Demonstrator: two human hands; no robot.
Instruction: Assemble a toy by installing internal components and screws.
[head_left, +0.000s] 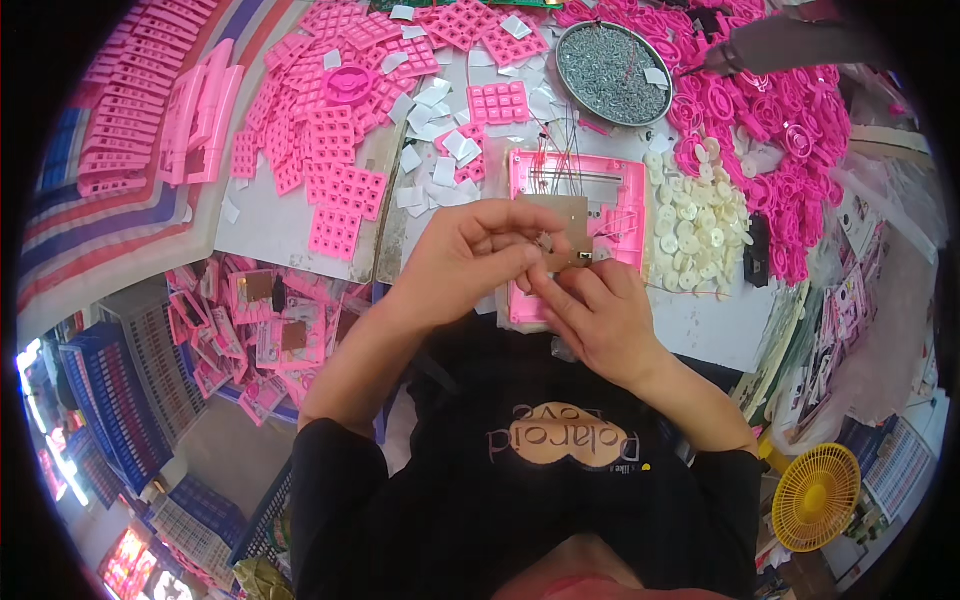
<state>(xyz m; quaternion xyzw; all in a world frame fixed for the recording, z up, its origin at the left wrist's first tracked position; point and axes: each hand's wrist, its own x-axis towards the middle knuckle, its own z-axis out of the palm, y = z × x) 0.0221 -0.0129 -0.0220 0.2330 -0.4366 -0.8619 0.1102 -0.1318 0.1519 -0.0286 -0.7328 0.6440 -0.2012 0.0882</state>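
Observation:
Both my hands meet over a pink plastic case (pixel 632 182) lying on the table in front of me. A flat brown board (pixel 570 212) sits inside it, and thin wires (pixel 560 150) rise from its far end. My left hand (pixel 480 250) is curled over the case's left side, thumb and fingers closed around a small greyish cluster (pixel 544 241), too small to name. Against the left fingertips, my right hand (pixel 605 315) is closed in a pinch at the board's near edge. Whatever its fingers hold is hidden.
A round metal tray (pixel 562 85) of small screws stands behind the case. Pink keypad pieces (pixel 345 195) and white paper squares (pixel 445 170) spread left; white round parts (pixel 695 225) and magenta plastic parts (pixel 790 130) lie right. A dark tool (pixel 770 48) hangs at upper right.

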